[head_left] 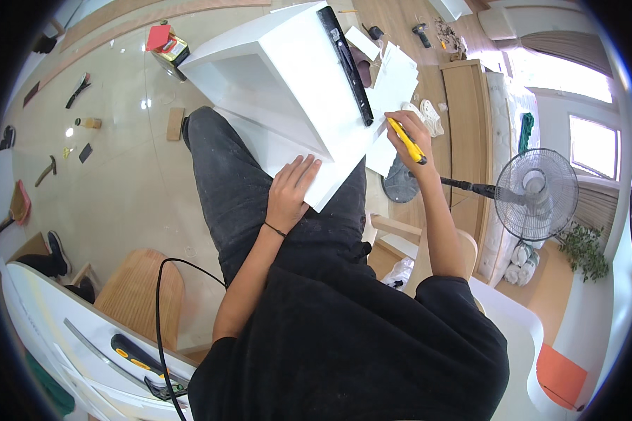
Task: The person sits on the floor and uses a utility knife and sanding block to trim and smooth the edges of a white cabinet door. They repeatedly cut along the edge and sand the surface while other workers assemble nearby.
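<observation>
A white box-like form of flat boards rests tilted across my thighs, its hollow side facing left. My left hand lies on its near corner with the fingers stretched flat over the board; the thumb is hidden. In my right hand is a yellow utility knife, gripped beside the form's right edge. Its blade is too small to make out. A long black strip, like a straightedge, lies along the form's right face, just beyond the knife.
White sheets lie on the floor at right, near white clogs. A standing fan is farther right. On the left floor are a hammer, a small bottle and a red-topped can. A handsaw lies at lower left.
</observation>
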Motion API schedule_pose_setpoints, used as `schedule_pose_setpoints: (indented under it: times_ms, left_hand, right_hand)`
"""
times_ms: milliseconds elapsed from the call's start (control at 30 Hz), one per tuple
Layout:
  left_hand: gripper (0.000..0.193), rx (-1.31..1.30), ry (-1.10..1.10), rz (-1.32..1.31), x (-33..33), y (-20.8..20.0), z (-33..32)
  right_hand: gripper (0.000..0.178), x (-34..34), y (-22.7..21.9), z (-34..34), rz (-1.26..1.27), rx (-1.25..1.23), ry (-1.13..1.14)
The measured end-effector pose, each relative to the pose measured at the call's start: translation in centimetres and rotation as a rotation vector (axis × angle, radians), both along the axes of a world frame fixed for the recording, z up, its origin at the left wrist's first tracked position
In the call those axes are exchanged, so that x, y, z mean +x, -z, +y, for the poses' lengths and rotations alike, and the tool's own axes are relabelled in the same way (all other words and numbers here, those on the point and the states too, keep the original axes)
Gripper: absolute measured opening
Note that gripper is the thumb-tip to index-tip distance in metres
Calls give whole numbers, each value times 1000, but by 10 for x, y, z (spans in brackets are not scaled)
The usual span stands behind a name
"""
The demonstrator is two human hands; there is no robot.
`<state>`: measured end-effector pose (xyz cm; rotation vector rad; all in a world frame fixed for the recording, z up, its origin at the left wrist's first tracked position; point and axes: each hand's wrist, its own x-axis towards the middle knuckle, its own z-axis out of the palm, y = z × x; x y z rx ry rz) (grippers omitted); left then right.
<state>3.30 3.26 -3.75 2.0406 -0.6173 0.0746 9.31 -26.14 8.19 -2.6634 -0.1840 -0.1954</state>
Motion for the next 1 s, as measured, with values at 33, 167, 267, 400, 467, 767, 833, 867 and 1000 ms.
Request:
schedule_pose_setpoints:
  times_ms: [33, 167, 267, 400, 467, 767, 833, 867, 1000]
  left_hand:
    - [80, 0, 0, 0, 0, 0, 0]
    - [80, 9, 4, 6, -1, -1, 1]
    - [81, 9, 0, 1, -2, -1, 1]
    - [82, 10, 7, 11, -3, 1, 2]
    - [83, 14, 8, 2, -3, 2, 2]
    - [87, 13, 3, -6, -4, 3, 2]
    - [88, 13, 4, -4, -5, 3, 3]
    - [89, 15, 5, -5, -5, 3, 3]
    - [93, 5, 9, 10, -5, 2, 3]
  right_hand:
    - [24, 1, 0, 0, -2, 2, 5]
    - [23, 0, -1, 5, 7, -2, 34]
    - [24, -2, -3, 7, 83, 11, 85]
    - [24, -5, -5, 8, 167, 45, 130]
    - [25, -5, -4, 8, 130, -54, 84]
    - [27, -9, -3, 11, 95, -117, 32]
    - [28, -11, -4, 14, 102, -137, 23]
    - [29, -13, -4, 16, 104, -145, 16]
    - [31, -23, -2, 28, 94, -141, 6]
